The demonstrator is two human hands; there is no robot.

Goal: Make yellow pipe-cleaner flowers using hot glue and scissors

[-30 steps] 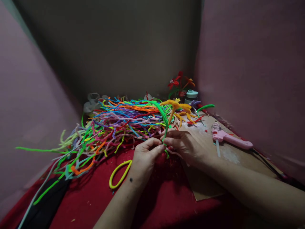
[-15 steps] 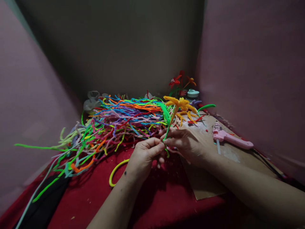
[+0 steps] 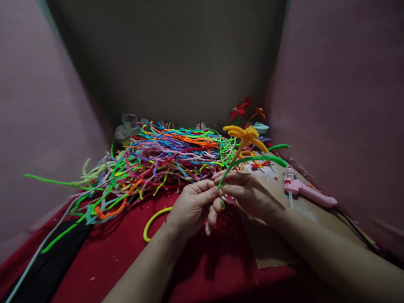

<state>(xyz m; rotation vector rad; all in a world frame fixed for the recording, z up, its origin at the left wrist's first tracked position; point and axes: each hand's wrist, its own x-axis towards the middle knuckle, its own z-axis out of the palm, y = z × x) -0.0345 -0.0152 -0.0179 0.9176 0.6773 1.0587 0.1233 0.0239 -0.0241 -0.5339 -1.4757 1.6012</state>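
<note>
The left hand [image 3: 194, 202] pinches the green strip [image 3: 252, 158] near its base, the right hand [image 3: 254, 195] gripping it just beside, below the orange flower [image 3: 248, 134]. This looks like joining strip to flower; continuing calls for a steady pinch. Earlier bent left of the flower, the strip now arcs right.

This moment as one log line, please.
left hand: pinching green strand; right hand: holding same strand; orange flower: above hands; pink glue gun: on board
</note>
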